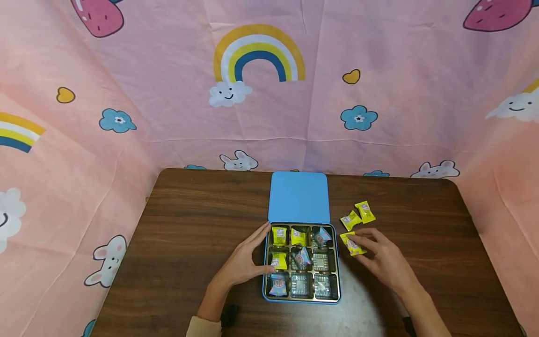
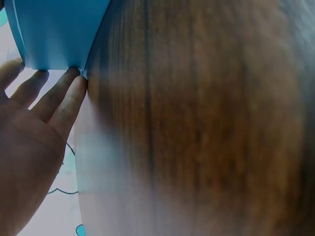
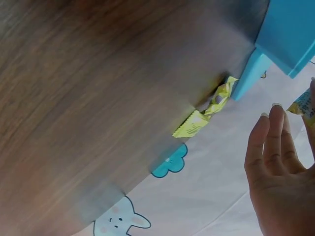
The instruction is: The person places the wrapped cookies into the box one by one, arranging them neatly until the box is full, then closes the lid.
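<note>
A blue tin (image 1: 301, 301) lies open on the table, its insert divided into three rows of three compartments. The back row holds two yellow-wrapped candies (image 1: 279, 236) and a blue-wrapped candy (image 1: 322, 237). In the middle row are a yellow candy at left and a blue one in the centre; another blue one sits front left. Ridged floors show in the other three compartments. My left hand (image 1: 242, 260) rests on the tin's left side, fingers extended and thumb over the rim. Right of the tin, my right hand (image 1: 385, 258) pinches a yellow-wrapped candy (image 1: 351, 243) between thumb and fingertips.
The tin's blue lid (image 1: 299, 196) extends behind it towards the table's back edge. Two more yellow-wrapped candies (image 1: 365, 212) lie just beyond my right hand. A pink patterned cloth (image 1: 269, 121) hangs behind and beside the brown wooden table (image 1: 202, 206).
</note>
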The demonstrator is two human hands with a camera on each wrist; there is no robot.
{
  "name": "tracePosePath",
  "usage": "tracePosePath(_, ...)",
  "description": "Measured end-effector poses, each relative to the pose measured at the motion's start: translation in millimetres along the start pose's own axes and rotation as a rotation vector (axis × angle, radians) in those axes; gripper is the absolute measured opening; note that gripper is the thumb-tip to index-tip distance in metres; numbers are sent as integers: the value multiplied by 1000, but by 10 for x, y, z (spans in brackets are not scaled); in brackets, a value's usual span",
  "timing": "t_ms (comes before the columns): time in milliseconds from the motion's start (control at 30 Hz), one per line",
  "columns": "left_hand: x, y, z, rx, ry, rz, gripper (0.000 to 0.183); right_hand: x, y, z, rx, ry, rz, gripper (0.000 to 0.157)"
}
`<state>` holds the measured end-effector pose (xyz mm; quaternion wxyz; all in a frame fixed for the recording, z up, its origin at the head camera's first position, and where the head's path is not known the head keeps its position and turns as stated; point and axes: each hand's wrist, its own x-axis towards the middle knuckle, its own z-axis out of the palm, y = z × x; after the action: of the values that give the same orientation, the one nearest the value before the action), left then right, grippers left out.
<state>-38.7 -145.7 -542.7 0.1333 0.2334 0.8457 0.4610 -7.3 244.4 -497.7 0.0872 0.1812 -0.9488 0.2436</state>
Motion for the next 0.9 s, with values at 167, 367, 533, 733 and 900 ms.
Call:
tracePosePath(167, 1, -9, 5, -2, 1, 7, 105, -5, -96, 4, 3, -9, -40, 54)
tracePosePath(367, 1, -11, 4, 2, 1, 13, 105, -11, -171, 26, 38, -24, -65, 54)
tracePosePath(533, 2, -11, -3, 7, -4, 21, 105, -12, -198, 28, 40, -47, -50, 54)
tracePosePath(733, 9, -9, -10, 4, -5, 19, 106, 4, -246, 24, 40, -89, -12, 54)
tracePosePath(900, 7, -13, -8, 3, -5, 17, 106, 15, -282, 46, 39, -104, -25, 54)
